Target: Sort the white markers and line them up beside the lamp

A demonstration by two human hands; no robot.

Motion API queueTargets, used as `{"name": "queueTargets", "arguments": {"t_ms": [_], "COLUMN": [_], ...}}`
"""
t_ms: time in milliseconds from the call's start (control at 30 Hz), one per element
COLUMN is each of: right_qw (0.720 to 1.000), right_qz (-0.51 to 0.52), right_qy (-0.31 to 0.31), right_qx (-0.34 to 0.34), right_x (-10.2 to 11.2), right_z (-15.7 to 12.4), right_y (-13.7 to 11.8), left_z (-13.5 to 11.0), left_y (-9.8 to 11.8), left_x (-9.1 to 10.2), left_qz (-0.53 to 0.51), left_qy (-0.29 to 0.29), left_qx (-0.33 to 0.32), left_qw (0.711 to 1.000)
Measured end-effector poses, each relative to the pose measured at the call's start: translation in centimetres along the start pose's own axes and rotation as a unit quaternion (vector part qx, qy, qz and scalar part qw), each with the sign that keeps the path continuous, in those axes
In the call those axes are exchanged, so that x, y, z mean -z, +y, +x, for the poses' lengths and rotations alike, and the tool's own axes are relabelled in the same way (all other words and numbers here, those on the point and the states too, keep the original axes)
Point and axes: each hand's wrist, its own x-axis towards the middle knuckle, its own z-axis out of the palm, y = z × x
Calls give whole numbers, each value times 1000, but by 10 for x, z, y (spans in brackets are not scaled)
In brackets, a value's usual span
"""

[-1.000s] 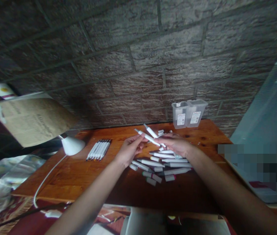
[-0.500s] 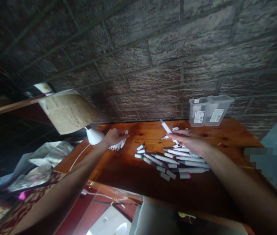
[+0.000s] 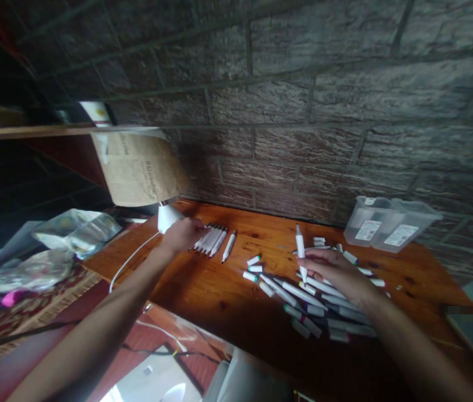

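My right hand (image 3: pixel 337 271) grips a white marker (image 3: pixel 300 248) between thumb and fingers, held nearly upright with its grey tip pointing up. Beneath and around this hand spreads a loose pile of white markers (image 3: pixel 290 291) and loose caps (image 3: pixel 254 260), some with green or pink bands. On the left, a row of white markers (image 3: pixel 215 241) lies side by side, slanted alike. Just right of that row, a single marker (image 3: pixel 228 247) rests apart. My left hand (image 3: pixel 183 234) is at the row's left end; its fingers are blurred and partly hidden, so their grip is unclear.
Two clear plastic containers (image 3: pixel 395 223) stand against the brick wall at the wooden desk's (image 3: pixel 220 301) back right. A lamp with a paper shade (image 3: pixel 140 170) stands at the left, its white cable (image 3: pixel 130 259) running over the desk edge. Plastic packages (image 3: pixel 75 231) lie further left.
My left hand has moved away from the marker it was touching, to the row's left end; that marker now lies alone. In my right hand the marker is more upright. The view has shifted.
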Motion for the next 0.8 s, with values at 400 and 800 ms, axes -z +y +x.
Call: {"name": "queueTargets", "arguments": {"t_ms": [400,800], "right_qw": [977,982], "right_qz": [-194,-161], "right_qy": [-42,-58], "right_qx": [-75,-81], "right_x": [-144,-164], "right_z": [126,136], "right_y": [-34,-32], "left_z": [2,-3], "left_y": [-58,-60], "left_x": [-53,-60], "left_qz": [-172,-212], "left_qy": [7,21], "left_qx": [-3,-3], "left_qw": [985,977]}}
